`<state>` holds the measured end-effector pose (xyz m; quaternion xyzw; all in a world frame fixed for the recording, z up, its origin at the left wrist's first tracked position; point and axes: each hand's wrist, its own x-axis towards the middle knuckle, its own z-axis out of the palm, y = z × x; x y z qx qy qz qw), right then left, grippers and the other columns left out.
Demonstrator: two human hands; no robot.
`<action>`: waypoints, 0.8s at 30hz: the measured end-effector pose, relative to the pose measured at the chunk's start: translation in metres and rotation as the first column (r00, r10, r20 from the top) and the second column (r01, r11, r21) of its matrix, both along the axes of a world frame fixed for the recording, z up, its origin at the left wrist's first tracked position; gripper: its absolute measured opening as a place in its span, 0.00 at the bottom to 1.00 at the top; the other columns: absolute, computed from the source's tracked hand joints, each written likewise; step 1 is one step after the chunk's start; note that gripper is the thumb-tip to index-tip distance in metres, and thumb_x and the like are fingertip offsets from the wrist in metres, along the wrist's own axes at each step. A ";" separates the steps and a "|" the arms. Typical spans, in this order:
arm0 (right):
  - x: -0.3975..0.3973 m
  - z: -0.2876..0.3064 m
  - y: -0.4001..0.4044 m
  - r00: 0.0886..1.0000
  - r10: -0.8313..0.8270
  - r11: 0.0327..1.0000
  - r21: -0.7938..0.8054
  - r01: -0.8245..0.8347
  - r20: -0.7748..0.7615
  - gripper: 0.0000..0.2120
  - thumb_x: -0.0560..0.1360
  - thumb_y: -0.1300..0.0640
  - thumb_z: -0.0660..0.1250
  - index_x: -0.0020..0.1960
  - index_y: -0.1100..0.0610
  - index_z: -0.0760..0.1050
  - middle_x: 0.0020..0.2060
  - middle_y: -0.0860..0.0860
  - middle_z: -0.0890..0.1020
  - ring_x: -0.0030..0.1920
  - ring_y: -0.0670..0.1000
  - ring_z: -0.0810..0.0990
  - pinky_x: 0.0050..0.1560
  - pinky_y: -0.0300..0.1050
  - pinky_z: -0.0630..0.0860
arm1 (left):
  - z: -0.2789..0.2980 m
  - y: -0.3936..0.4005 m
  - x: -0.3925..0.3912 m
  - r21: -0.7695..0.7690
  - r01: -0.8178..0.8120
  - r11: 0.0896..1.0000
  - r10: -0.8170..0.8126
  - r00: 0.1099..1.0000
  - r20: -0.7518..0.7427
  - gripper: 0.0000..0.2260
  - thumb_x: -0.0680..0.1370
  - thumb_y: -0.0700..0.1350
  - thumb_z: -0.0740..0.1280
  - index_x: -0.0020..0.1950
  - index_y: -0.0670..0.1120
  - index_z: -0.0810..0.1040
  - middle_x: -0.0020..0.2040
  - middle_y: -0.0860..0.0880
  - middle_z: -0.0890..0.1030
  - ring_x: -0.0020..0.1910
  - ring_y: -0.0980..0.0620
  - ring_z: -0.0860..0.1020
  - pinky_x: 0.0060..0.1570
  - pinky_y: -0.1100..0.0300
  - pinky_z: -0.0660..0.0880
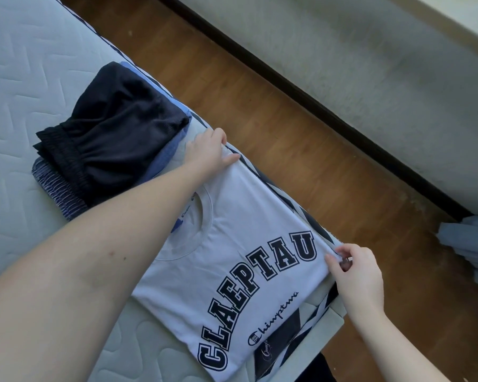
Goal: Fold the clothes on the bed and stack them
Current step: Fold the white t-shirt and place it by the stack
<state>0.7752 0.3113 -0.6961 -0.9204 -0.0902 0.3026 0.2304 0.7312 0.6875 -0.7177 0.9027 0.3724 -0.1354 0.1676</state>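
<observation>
Pale lilac cotton, the T-shirt lies face up along the edge of the bed, printed with dark block letters. Its long axis runs with the mattress edge, from the collar at the upper left down toward the lower right of the view, and the collar points toward the stack of folded clothes. That stack sits just beyond the collar on the mattress: dark shorts on top, blue garments under them.

The left hand rests on the shirt's far shoulder corner, its fingers curled over the edge nearest the floor, thumb lying on the cloth. The right hand pinches the shirt's side edge by the last printed letter, thumb and fingertips closed on a small fold of fabric.

A striped dark and white cloth shows beneath the shirt's lower part.
</observation>
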 end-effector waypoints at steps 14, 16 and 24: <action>-0.054 0.008 0.064 0.957 0.262 0.945 0.168 -0.280 0.122 0.08 0.77 0.58 0.66 0.56 0.54 0.78 0.48 0.44 0.75 0.50 0.45 0.73 0.52 0.43 0.70 | 0.041 -0.026 -0.192 -0.155 -0.255 0.954 0.294 0.889 0.352 0.06 0.79 0.40 0.64 0.54 0.46 0.78 0.48 0.49 0.77 0.42 0.54 0.74 0.42 0.68 0.63; -0.068 0.009 0.077 0.937 0.330 0.915 0.205 -0.347 0.114 0.09 0.78 0.59 0.66 0.57 0.55 0.79 0.48 0.45 0.75 0.51 0.46 0.74 0.54 0.44 0.71 | 0.039 -0.032 -0.228 -0.175 -0.344 0.922 0.385 0.856 0.345 0.06 0.79 0.40 0.64 0.53 0.47 0.78 0.47 0.49 0.78 0.43 0.54 0.75 0.44 0.65 0.66; -0.139 0.018 0.140 0.803 0.592 0.759 0.286 -0.585 0.072 0.08 0.79 0.59 0.66 0.56 0.53 0.80 0.49 0.43 0.76 0.52 0.47 0.76 0.54 0.43 0.71 | 0.019 -0.071 -0.354 -0.340 -0.819 0.463 0.879 0.376 0.293 0.04 0.80 0.47 0.64 0.48 0.49 0.76 0.44 0.49 0.82 0.44 0.47 0.80 0.50 0.53 0.77</action>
